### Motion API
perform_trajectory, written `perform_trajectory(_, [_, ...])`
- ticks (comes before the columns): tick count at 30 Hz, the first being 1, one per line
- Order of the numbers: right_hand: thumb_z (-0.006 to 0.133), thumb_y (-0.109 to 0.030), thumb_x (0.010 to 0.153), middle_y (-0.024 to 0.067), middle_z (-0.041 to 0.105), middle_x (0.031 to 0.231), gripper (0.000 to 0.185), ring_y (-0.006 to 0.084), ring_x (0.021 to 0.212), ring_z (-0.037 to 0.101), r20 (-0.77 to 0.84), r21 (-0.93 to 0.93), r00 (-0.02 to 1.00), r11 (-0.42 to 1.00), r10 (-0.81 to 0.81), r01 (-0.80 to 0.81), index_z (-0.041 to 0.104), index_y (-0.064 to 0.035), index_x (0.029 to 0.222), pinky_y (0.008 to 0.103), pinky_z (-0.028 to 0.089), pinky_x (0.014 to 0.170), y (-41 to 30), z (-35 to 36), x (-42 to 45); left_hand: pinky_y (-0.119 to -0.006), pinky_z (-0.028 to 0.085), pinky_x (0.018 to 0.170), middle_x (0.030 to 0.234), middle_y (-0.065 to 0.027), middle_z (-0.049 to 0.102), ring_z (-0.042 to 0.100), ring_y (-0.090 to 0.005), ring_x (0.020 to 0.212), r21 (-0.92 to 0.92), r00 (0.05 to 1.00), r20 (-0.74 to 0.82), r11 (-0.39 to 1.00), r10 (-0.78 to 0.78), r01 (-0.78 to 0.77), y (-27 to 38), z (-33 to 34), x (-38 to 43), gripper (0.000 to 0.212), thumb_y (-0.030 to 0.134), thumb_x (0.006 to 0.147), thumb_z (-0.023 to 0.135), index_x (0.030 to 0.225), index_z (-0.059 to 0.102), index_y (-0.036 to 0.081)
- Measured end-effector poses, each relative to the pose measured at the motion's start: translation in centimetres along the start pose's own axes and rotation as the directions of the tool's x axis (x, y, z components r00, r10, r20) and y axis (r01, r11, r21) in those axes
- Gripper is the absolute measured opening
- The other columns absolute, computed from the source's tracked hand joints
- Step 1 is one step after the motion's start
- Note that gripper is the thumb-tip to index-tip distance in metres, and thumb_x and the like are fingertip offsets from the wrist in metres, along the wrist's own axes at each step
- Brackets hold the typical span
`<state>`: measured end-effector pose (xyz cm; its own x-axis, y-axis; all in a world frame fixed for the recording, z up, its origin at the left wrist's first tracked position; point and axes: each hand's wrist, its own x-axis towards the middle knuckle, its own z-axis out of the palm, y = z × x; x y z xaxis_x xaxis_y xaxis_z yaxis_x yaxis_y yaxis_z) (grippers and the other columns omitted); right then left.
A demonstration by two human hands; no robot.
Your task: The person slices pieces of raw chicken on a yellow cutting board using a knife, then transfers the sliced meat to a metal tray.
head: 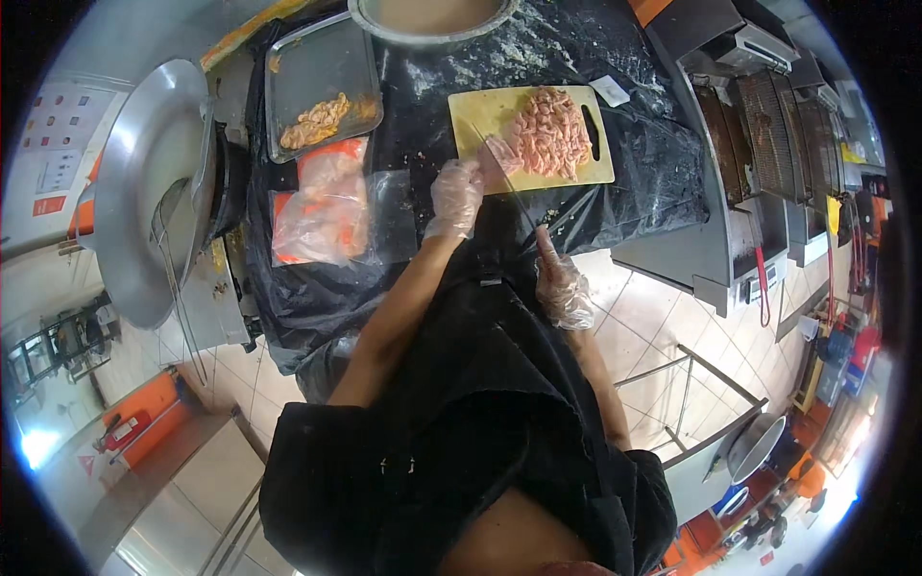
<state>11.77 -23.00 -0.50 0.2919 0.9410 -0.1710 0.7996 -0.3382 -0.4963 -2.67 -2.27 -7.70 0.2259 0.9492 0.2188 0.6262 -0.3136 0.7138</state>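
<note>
My left hand, in a clear plastic glove, holds a piece of raw meat at the front left of a yellow cutting board. My right hand, gloved the same way, grips a long knife by its handle. The blade slants up and to the left across the piece; whether its edge is cutting in is not clear. To the right of the blade lies a heap of cut raw meat strips. A cut-out handle slot shows at the board's right end.
A metal tray with some yellowish meat stands at the back left, plastic bags of meat before it. A large bowl sits at the back. Left is a wok with a strainer; right, fryers with baskets.
</note>
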Motion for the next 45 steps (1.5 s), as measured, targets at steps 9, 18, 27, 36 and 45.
perform_trajectory(9, [0.058,-0.011,0.098,0.0236,0.066,0.088,0.064,0.0440,0.078,0.068,0.042,0.021,0.998,0.999,0.049,-0.049,0.043,-0.0339,0.155,0.0563,0.052,0.067,0.3,0.1,0.7,-0.046,0.058,0.078,0.094,-0.0176,0.071,0.070,-0.0401,0.088,0.003,0.997,-0.008,0.997,0.076,-0.076,-0.6,0.2,-1.1,0.020,0.006,0.084,0.072,0.104,0.073,0.009])
perform_trajectory(18, [0.046,-0.007,0.099,0.0302,0.066,0.120,0.067,0.0453,0.098,0.068,-0.028,0.266,0.980,0.944,-0.195,0.195,0.029,-0.0259,0.161,0.0546,0.052,0.083,-5.9,0.1,13.9,-0.050,0.057,0.076,0.095,-0.0200,0.068,0.068,-0.0414,0.089,0.116,0.979,0.160,0.982,0.129,-0.148,-1.2,0.1,-0.5,0.020,0.001,0.080,0.067,0.100,0.069,0.005])
perform_trajectory(27, [0.051,-0.009,0.100,0.0284,0.070,0.102,0.071,0.0446,0.083,0.069,0.155,0.037,0.988,0.999,0.013,-0.019,0.025,-0.0281,0.163,0.0562,0.053,0.075,-2.3,0.8,7.1,-0.050,0.057,0.076,0.089,-0.0181,0.069,0.068,-0.0403,0.085,0.088,0.991,0.063,0.988,0.121,-0.126,-1.9,0.9,-0.6,0.013,0.004,0.081,0.069,0.094,0.070,0.004])
perform_trajectory(36, [0.056,-0.007,0.103,0.0239,0.070,0.124,0.061,0.0333,0.107,0.073,-0.233,0.365,0.972,0.929,0.031,0.058,0.039,-0.0240,0.159,0.0386,0.056,0.087,2.1,1.3,2.4,-0.032,0.056,0.088,0.109,-0.0150,0.076,0.074,-0.0222,0.096,-0.387,0.995,0.063,0.917,-0.078,0.097,-0.1,-3.1,0.2,0.020,0.004,0.093,0.067,0.111,0.075,0.002])
perform_trajectory(45, [0.058,-0.009,0.101,0.0270,0.070,0.092,0.059,0.0395,0.082,0.072,-0.119,0.327,0.991,0.945,0.054,-0.012,0.044,-0.0218,0.157,0.0466,0.055,0.073,-2.9,-0.1,4.4,-0.038,0.057,0.080,0.101,-0.0200,0.074,0.073,-0.0295,0.092,-0.307,0.945,0.241,0.907,-0.220,0.289,0.4,-3.9,1.6,0.016,0.014,0.096,0.067,0.104,0.076,0.004])
